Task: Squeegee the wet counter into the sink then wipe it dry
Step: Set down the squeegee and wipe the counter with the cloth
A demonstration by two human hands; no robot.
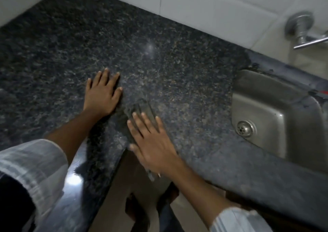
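Pressed flat with fingers spread, the right hand point(150, 143) pins a blurred, dark translucent squeegee-like tool point(142, 111) onto the speckled dark granite counter point(177, 72); nothing is clenched. At ten o'clock, the left hand point(103, 93) rests open. The steel sink point(266, 107) lies at three o'clock. Probably light, stiff and slippery; gripping its near edge seems best.

**Counter, sink & dark blurred thing near front edge**

Counter point(159, 57): dark speckled granite, L-shaped, glinting w/ a light spot mid-surface; wet or dry, can't tell. Sink point(276, 114): steel basin sitting sunk into the counter at right, round drain strainer point(245, 128) showing in its near corner. A flat dark item point(142, 111), blurred, is lying on the counter near the front edge, partly under the right hand point(152, 143); squeegee or cloth, can't tell.
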